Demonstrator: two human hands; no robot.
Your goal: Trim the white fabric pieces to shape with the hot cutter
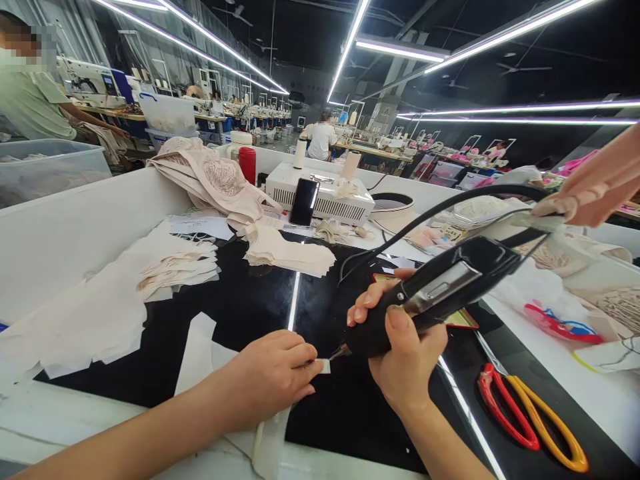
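My right hand (410, 353) is wrapped round a thick black corded hand tool (440, 280) that slants up to the right. Its narrow metal tip points down-left and meets or nearly meets the end of a small white strip (324, 366). The fingers of my left hand (280, 373) are pressed together on that strip, holding it over the glossy black work surface (350, 413). White fabric pieces (197, 343) lie under and beside my left forearm. To the right of my right hand are scissors (533, 413) with one red and one orange handle.
Stacked cream fabric pieces (287, 250) lie ahead, with white cut pieces (100, 293) at left. A phone (304, 202) leans on a white vented box (280, 183). The tool's black cable (400, 230) arches across the right. A person (35, 93) sits far left.
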